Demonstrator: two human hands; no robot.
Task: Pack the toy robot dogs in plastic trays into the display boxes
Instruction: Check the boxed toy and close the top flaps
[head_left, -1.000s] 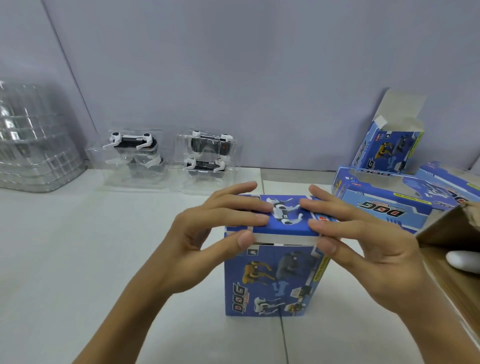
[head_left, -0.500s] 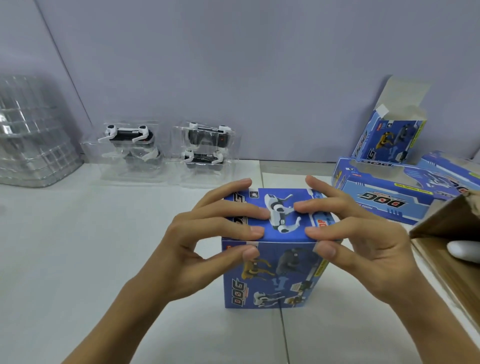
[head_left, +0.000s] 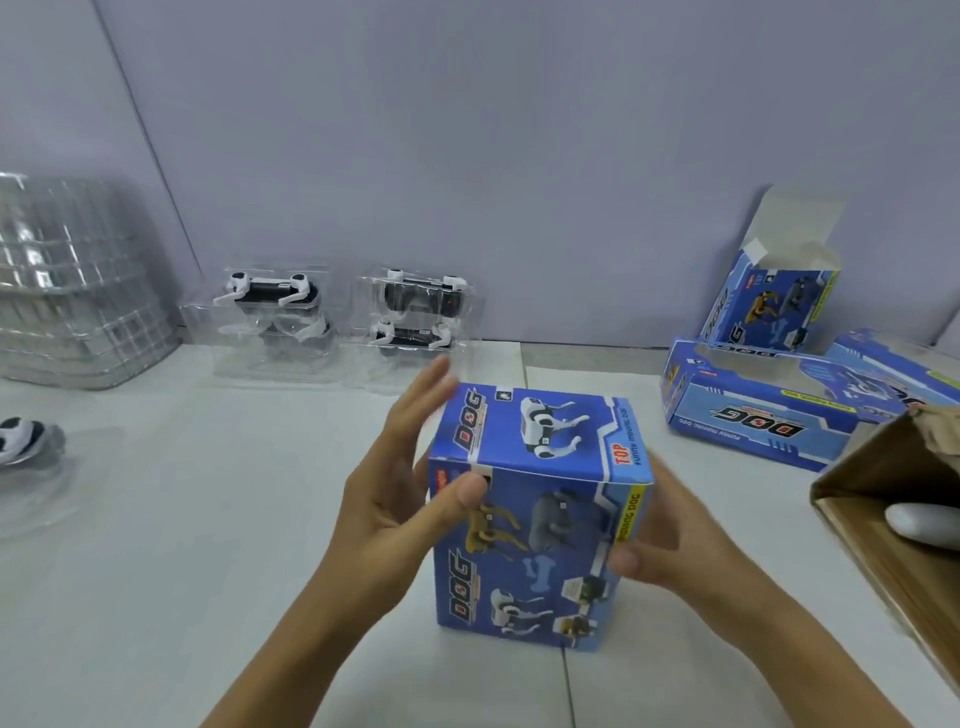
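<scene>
Closed display box (head_left: 540, 514) stands upright on the white table (head_left: 156, 545) with its long axis vertical, clasped between both hands — left hand (head_left: 400, 493) gripping its left face, right hand (head_left: 670, 545) its right, equally close — open carton (head_left: 893, 519) just rightward.
</scene>
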